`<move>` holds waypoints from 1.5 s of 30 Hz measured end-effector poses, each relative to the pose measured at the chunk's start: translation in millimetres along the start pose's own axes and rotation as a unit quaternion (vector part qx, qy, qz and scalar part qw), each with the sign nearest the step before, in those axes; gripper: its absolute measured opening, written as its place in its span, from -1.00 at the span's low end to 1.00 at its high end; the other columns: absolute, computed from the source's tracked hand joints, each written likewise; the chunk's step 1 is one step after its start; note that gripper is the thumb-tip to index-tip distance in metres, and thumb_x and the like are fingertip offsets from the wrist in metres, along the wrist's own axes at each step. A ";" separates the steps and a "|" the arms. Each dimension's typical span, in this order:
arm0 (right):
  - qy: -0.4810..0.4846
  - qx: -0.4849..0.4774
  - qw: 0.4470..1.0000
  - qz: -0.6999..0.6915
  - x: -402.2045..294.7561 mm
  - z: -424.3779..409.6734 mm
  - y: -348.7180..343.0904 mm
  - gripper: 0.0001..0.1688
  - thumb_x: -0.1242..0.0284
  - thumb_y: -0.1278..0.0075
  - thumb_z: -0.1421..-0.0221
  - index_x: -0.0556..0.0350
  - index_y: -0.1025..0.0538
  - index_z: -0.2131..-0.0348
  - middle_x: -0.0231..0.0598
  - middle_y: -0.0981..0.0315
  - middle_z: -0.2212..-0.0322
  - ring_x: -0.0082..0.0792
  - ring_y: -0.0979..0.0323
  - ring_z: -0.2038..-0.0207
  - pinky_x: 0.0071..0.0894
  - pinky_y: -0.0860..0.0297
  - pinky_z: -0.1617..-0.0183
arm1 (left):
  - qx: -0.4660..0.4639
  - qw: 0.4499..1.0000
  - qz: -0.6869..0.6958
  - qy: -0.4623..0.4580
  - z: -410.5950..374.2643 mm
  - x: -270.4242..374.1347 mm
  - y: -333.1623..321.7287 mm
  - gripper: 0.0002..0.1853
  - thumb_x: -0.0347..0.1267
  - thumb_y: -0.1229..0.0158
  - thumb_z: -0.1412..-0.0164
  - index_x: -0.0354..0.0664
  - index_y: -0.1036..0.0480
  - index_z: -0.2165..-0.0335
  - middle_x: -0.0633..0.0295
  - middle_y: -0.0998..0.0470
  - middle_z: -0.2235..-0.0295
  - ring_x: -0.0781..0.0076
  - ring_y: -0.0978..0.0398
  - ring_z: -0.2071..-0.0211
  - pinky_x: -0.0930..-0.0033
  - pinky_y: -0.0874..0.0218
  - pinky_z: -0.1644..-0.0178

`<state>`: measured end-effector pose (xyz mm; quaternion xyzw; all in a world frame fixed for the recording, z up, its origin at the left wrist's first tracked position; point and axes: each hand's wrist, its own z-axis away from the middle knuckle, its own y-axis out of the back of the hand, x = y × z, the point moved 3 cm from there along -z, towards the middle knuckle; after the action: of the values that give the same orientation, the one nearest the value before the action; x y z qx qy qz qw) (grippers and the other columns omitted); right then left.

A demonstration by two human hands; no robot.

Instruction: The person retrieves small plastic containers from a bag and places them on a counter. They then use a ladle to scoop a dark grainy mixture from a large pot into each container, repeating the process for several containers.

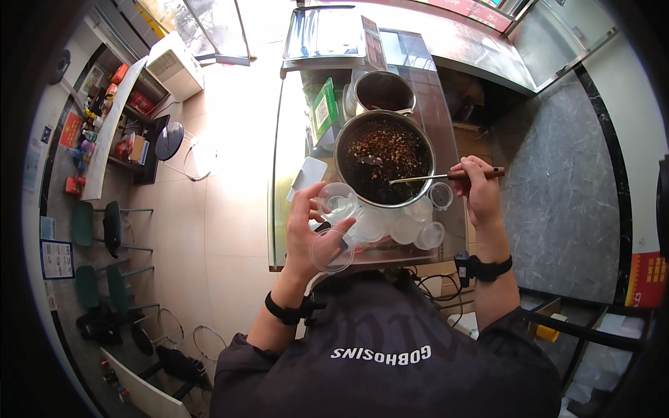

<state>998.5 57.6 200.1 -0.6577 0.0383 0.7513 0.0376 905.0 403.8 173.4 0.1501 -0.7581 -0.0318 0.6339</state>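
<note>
My left hand [302,230] holds a small clear plastic sauce cup [337,200], with its round lid [332,252] folded open toward me. The cup is tilted beside the near left rim of a steel pot [336,157]. Dark oily sauce [387,149] with chopped bits and seeds lies in the pot. In my right hand [478,193] is the wooden handle of a metal spoon [418,178]. Its shaft crosses the pot's right rim, and its tip is down in the sauce, so the bowl is hidden.
Several clear plastic cups [405,229] crowd the glass-topped counter [444,120] in front of the pot. A cup with dark contents [440,196] stands at the right. Behind is a second steel pot [385,74]; a green sign [325,109] bearing a printed code stands left.
</note>
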 end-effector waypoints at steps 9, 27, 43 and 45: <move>0.120 0.001 0.993 0.022 -30.3 11.5 -0.4 -0.71 0.40 0.02 -0.46 0.13 -0.58 0.36 -0.33 -0.60 0.49 -0.66 -0.40 0.53 -0.61 -0.30 0.45 | 0.003 0.999 -0.052 0.002 -4.6 2.6 -10.4 -0.25 -0.50 -0.57 -0.04 -0.25 -0.45 -0.21 0.20 -0.58 -0.05 0.46 -0.49 0.20 0.45 -0.34 0.19; 0.127 0.062 0.989 -0.033 -70.1 33.8 26.9 -0.70 0.37 -0.05 -0.42 0.13 -0.61 0.39 -0.34 -0.61 0.51 -0.67 -0.40 0.54 -0.63 -0.26 0.48 | -0.001 0.996 -0.075 -0.046 -8.3 8.9 -47.6 -0.30 -0.32 -0.66 0.07 -0.29 -0.58 -0.06 0.11 -0.66 0.15 0.21 -0.52 0.22 0.20 -0.42 0.05; 0.248 -0.018 0.967 0.049 -93.5 75.0 19.1 -0.74 0.45 -0.04 -0.40 0.21 -0.57 0.39 -0.32 -0.54 0.48 -0.65 -0.37 0.48 -0.60 -0.28 0.40 | 0.019 0.994 -0.098 -0.031 -5.7 18.2 -70.7 -0.25 -0.35 -0.69 0.06 -0.26 -0.57 -0.12 0.11 -0.64 0.07 0.30 -0.50 0.16 0.30 -0.42 -0.02; 0.267 -0.025 0.961 0.069 -96.7 78.8 16.6 -0.74 0.45 -0.04 -0.39 0.22 -0.56 0.39 -0.34 -0.51 0.50 -0.65 -0.35 0.48 -0.59 -0.27 0.39 | 0.017 0.995 -0.100 -0.025 -5.2 19.4 -71.3 -0.25 -0.34 -0.69 0.06 -0.26 -0.57 -0.12 0.12 -0.61 0.08 0.31 -0.49 0.16 0.31 -0.42 -0.02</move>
<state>931.9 48.9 306.5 -0.8307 0.0735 0.5502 -0.0424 920.5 331.4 175.9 0.2350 -0.7552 -0.0853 0.6060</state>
